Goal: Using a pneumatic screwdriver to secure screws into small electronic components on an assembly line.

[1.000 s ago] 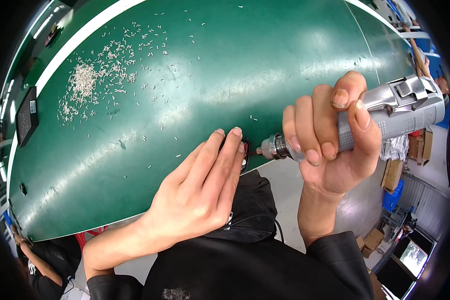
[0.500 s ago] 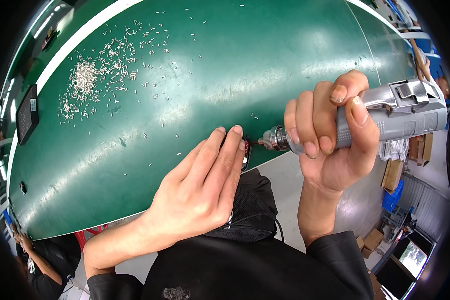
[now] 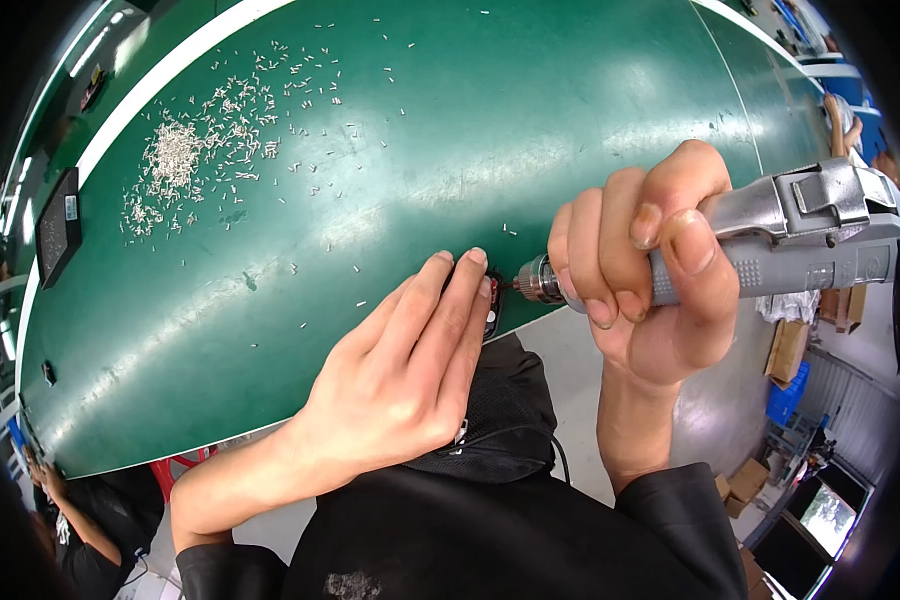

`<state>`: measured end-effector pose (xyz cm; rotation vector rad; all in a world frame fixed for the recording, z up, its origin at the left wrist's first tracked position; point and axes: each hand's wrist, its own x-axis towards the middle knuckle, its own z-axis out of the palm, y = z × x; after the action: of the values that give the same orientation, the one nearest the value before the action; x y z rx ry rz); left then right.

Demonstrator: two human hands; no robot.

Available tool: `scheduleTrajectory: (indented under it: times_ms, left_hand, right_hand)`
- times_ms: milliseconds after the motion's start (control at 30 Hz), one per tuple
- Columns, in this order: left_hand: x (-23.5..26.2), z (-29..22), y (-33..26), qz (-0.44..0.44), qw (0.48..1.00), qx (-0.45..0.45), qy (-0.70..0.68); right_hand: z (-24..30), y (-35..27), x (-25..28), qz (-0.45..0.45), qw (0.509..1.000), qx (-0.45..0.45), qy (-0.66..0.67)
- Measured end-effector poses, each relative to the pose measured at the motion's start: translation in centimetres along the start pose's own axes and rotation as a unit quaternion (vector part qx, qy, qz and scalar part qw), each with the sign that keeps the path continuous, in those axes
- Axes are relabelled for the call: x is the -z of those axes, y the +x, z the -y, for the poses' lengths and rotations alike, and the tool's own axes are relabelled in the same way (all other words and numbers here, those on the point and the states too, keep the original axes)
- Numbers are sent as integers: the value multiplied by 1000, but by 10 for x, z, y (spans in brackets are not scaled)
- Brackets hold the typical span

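Note:
My right hand (image 3: 650,260) is wrapped around a grey electric screwdriver (image 3: 800,268) with a metal lever on its side and a ridged metal chuck. The screwdriver lies nearly level, its tip pointing left at a small black part (image 3: 493,318) with some red in it. That part is by the near edge of the green table. My left hand (image 3: 395,365) holds it there from the left, fingers stretched over it and pressed together. Those fingers hide most of the part, and the thumb is out of sight. Whether the tip touches the part I cannot tell.
A heap of tiny silvery screws (image 3: 173,155) spreads over the green table (image 3: 530,90) at the far left, with strays toward the middle. A black tray (image 3: 58,228) stands at the left edge. Other people's arms show at lower left and far right.
The screwdriver and my right hand have shifted slightly left, bringing the chuck closer to the small black part. My left hand has hardly moved.

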<state>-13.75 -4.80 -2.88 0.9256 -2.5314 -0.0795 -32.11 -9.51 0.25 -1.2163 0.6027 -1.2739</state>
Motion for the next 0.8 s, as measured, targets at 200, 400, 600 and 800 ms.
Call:
scheduleTrajectory:
  times_ms: [200,400,600,800]
  left_hand:
    - [1,1,3,-9,999,-25,29]
    - [6,1,3,30,998,-33,34]
    - [15,12,2,26,997,-66,-9]
    - [56,13,-28,-8,995,49,-89]
  right_hand:
    - [2,5,-2,51,994,22,-95]
    - [5,7,-7,10,1000,-20,-15]
    - [3,7,-8,54,994,-3,91]
    - [28,-3,-5,89,979,95,159]
